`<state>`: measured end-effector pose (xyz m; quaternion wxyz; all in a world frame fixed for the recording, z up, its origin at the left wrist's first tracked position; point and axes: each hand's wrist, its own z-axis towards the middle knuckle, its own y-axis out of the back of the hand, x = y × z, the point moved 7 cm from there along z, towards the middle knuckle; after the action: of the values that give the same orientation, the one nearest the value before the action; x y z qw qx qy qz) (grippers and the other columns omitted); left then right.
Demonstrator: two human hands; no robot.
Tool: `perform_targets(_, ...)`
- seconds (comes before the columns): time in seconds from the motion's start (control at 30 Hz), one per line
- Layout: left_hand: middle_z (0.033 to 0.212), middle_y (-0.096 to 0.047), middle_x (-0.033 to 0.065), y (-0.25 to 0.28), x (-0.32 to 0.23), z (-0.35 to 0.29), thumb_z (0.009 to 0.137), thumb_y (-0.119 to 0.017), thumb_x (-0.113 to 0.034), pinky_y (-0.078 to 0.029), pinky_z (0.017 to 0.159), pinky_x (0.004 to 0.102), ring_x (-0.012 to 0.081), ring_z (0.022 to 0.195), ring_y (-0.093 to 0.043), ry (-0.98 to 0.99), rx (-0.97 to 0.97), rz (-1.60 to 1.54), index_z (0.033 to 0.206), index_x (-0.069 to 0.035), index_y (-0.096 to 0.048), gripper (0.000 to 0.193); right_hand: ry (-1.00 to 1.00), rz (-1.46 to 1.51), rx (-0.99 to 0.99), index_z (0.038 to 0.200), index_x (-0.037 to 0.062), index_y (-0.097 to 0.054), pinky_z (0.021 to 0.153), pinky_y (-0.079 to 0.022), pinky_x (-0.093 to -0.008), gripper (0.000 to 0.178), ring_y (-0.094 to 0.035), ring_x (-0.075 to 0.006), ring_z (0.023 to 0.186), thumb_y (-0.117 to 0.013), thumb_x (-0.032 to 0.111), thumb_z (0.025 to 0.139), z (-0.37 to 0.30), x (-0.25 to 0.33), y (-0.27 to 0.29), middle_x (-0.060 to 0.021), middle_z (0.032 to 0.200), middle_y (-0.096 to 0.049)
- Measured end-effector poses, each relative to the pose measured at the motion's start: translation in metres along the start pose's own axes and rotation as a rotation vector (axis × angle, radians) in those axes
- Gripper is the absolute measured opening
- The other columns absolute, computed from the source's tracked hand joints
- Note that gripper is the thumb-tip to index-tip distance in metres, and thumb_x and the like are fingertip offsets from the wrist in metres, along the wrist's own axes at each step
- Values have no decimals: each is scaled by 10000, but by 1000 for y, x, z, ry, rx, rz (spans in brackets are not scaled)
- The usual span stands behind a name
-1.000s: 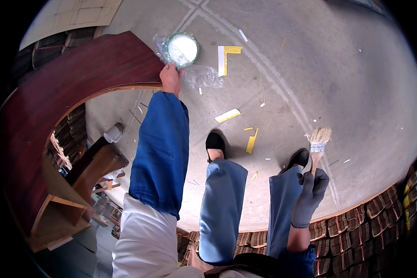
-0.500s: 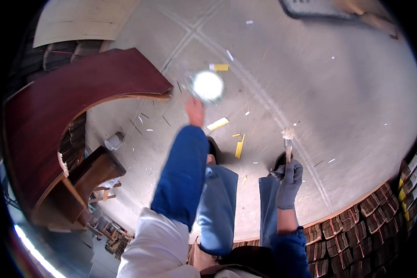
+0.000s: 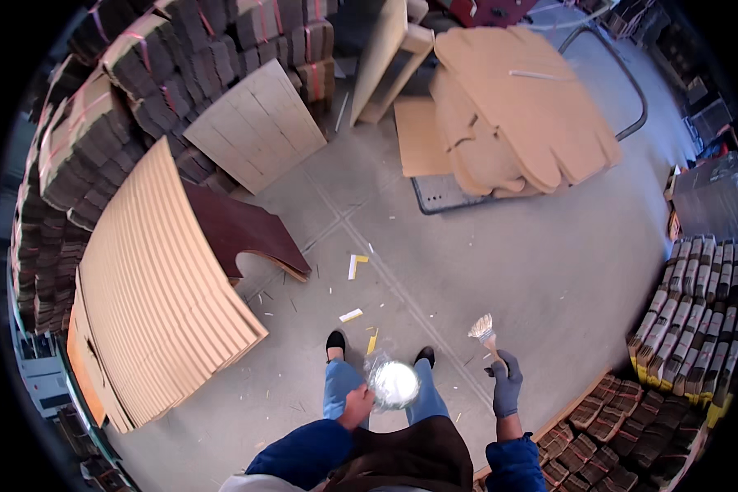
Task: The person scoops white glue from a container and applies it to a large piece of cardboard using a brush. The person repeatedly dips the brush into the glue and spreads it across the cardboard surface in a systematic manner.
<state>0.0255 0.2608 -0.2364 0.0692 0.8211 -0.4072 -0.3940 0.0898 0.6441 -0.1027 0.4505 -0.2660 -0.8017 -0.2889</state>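
Observation:
In front of my lap, my bare left hand (image 3: pixel 357 406) grips the edge of a round tub (image 3: pixel 394 384) with bright white contents. Clear, crinkled plastic shows around its rim. My right hand (image 3: pixel 506 384), in a grey glove, is held out to the right with its fingers closed on a paintbrush (image 3: pixel 484 330). The brush points forward, its pale bristles clumped and whitish. Tub and brush are well apart.
A ribbed tan curved panel (image 3: pixel 160 303) and a dark red cut-out board (image 3: pixel 246 234) stand at left. Ahead, brown cut sheets (image 3: pixel 525 107) lie piled on a flat cart (image 3: pixel 447 197). Bundled stacks (image 3: pixel 689 312) line the right. Yellow and white scraps (image 3: pixel 354 266) litter the concrete floor.
My view has lifted and taken in more of the room ahead. The tub in my left hand has come back toward my body. My right hand still holds the brush out to the right.

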Motion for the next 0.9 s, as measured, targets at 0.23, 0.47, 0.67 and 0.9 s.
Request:
perform_targets(0.23, 886, -633, 270, 160, -19, -175, 914, -551, -166, -489, 723, 449, 427, 862, -633, -24, -116, -98, 962, 11, -582, 186, 415, -21, 198, 1040, -25, -628, 778, -472, -262, 167, -587, -120, 850, -560, 93, 943, -69, 195, -37, -69, 1014, -600)
perform_targets(0.47, 808, -650, 110, 285, 78, -312, 938, -520, -164, -502, 689, 342, 154, 745, -593, -43, -366, -342, 1043, 14, -618, 229, 481, 155, 384, 1138, -45, -544, 771, -490, -306, 282, -560, -127, 843, -468, 201, 1024, -194, 250, -117, -70, 967, -581)
perform_targets(0.67, 826, -666, 122, 414, 193, -409, 904, -514, -117, -533, 691, 331, 167, 761, -634, 73, -450, -494, 1030, 49, -635, 241, 401, 365, 436, 1200, -16, -505, 774, -483, -284, 312, -506, -93, 767, -476, 248, 1037, -334, 273, -234, -41, 903, -552)
perform_targets(0.9, 837, -645, 29, 592, 312, -483, 917, -535, -107, -505, 674, 266, 116, 739, -597, 88, -667, -766, 1012, 30, -676, 219, 413, 395, 544, 1219, 14, -520, 789, -494, -268, 327, -545, -95, 809, -508, 277, 1025, -388, 281, -321, -37, 966, -581)
